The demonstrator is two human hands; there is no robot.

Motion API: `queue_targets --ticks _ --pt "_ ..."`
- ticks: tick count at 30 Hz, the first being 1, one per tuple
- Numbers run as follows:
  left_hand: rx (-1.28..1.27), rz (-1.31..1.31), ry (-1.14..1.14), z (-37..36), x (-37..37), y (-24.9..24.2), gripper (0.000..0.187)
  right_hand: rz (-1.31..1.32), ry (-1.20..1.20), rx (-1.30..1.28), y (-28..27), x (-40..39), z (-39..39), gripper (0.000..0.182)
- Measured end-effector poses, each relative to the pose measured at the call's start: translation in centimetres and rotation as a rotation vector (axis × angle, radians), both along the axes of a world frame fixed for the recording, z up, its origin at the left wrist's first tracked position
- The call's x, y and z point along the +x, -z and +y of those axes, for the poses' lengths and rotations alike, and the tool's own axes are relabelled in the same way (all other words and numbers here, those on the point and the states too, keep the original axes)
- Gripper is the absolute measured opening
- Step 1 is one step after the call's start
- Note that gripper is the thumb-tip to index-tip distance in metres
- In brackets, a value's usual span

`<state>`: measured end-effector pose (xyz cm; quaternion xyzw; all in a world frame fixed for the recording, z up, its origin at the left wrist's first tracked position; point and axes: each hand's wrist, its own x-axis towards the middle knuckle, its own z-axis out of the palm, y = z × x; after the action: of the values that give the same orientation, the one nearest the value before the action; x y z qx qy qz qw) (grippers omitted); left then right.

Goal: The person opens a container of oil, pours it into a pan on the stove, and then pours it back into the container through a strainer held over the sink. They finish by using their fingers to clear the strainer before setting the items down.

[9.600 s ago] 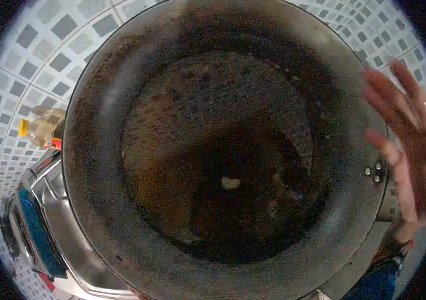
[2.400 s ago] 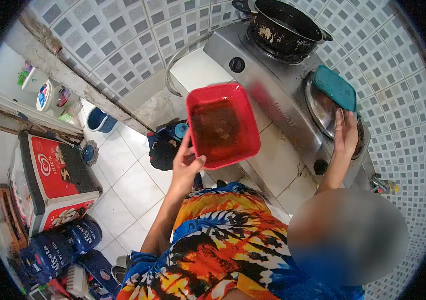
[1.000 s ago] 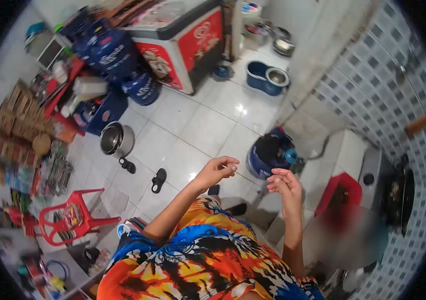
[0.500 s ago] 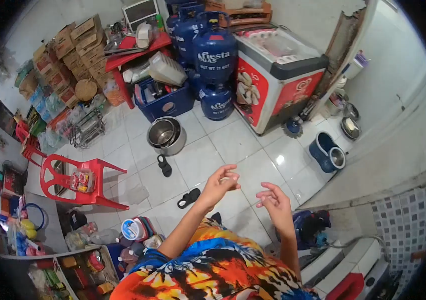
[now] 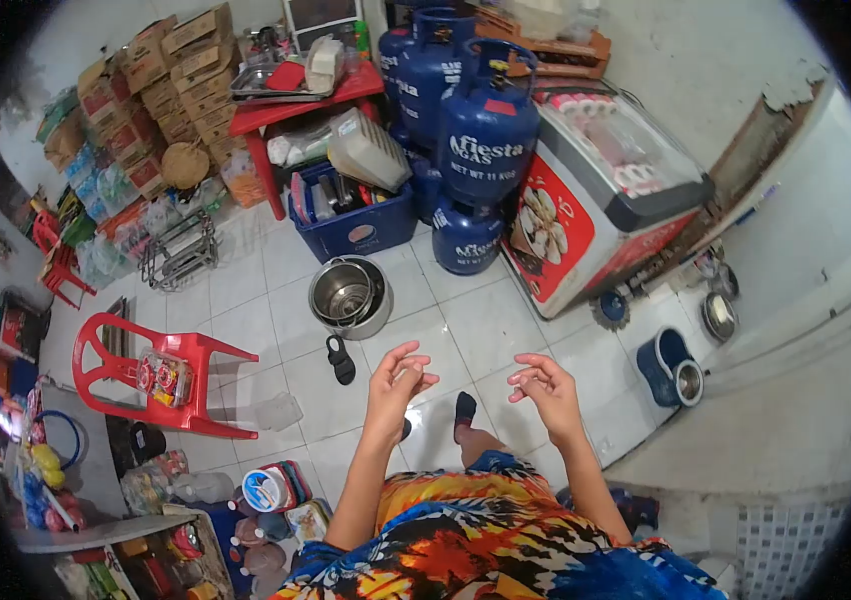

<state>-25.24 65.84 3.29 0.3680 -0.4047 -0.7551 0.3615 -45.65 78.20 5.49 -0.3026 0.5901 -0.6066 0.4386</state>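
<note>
Both of my hands are raised in front of my body, above the tiled floor [image 5: 491,350]. My left hand [image 5: 398,385] has its fingers loosely bent and apart, holding nothing. A short way to its right, my right hand [image 5: 544,390] is likewise open and bare, fingers curved inward. Below them my foot in a dark sock [image 5: 465,410] steps on the tiles. Beyond my left hand lie a black slipper [image 5: 341,360] and a set of nested metal pots [image 5: 351,297]. Neither hand touches anything.
Blue gas cylinders [image 5: 489,130] stand beside a red and white chest freezer [image 5: 586,200]. A blue crate [image 5: 354,228] sits by a red table [image 5: 276,112]. To the left are a red plastic chair [image 5: 111,370] and stacked cartons [image 5: 201,70]. A mop bucket [image 5: 658,365] is at right.
My view has shifted forward as I walk, and a socked foot now shows. My left hand has moved left, farther from my right hand. Both stay bare.
</note>
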Motion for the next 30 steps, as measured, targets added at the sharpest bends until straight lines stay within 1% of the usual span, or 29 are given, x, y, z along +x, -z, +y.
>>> queue_targets --ticks 4,8,9,11,13,15,17,19,21,23,24,25,27,29,30 --pt "0.065 -0.035 -0.167 -3.1 -1.2 0.7 0.036 -0.012 -0.078 -0.039 1.2 -2.9 -6.1 0.028" --pt "0.019 -0.040 -0.341 -7.7 -2.8 0.2 0.034 0.017 -0.123 -0.143 -0.8 -6.9 -13.1 0.028" --pt "0.020 -0.035 -0.365 -8.9 -3.5 -0.2 0.034 0.021 -0.147 -0.143 -0.9 -8.2 -15.0 0.028" --pt "-0.063 -0.078 -0.396 -11.2 -4.5 -1.5 0.036 0.048 -0.201 -0.194 -0.9 -10.2 -18.5 0.028" --pt "-0.067 -0.112 -0.456 -12.9 -5.7 -2.8 0.036 0.038 -0.250 -0.137 -1.0 -11.6 -21.4 0.028" --pt "-0.102 -0.076 -0.459 -14.2 -6.8 -3.8 0.035 0.052 -0.262 -0.231 -1.3 -12.5 -23.8 0.027" --pt "-0.116 -0.122 -0.473 -15.1 -7.7 -4.0 0.033 0.056 -0.289 -0.182 -1.6 -12.6 -25.3 0.027" --pt "-0.043 -0.105 -0.408 -16.1 -8.1 -3.7 0.033 0.049 -0.286 -0.156 -1.1 -12.2 -26.5 0.026" --pt "-0.010 -0.116 -0.416 -17.3 -8.3 -3.4 0.035 0.045 -0.281 -0.164 0.0 -11.6 -27.3 0.026" --pt "0.003 -0.064 -0.392 -18.8 -8.1 -2.9 0.036 0.054 -0.272 -0.175 0.5 -11.1 -28.0 0.026" --pt "0.019 -0.078 -0.417 -19.8 -8.2 -3.1 0.037 0.027 -0.276 -0.148 0.5 -10.7 -28.3 0.026" --pt "0.021 -0.077 -0.409 -20.8 -8.0 -3.0 0.037 -0.001 -0.278 -0.122 0.6 -10.3 -28.6 0.026" --pt "0.004 -0.065 -0.427 -23.2 -7.6 -3.1 0.038 0.029 -0.259 -0.128 0.8 -9.7 -29.7 0.027" --pt "-0.026 -0.069 -0.451 -25.4 -7.5 -4.1 0.037 0.010 -0.240 -0.097 0.6 -9.2 -31.1 0.026" --pt "-0.058 -0.049 -0.414 -26.2 -7.1 -4.3 0.036 -0.010 -0.236 -0.128 0.5 -8.8 -31.8 0.024"
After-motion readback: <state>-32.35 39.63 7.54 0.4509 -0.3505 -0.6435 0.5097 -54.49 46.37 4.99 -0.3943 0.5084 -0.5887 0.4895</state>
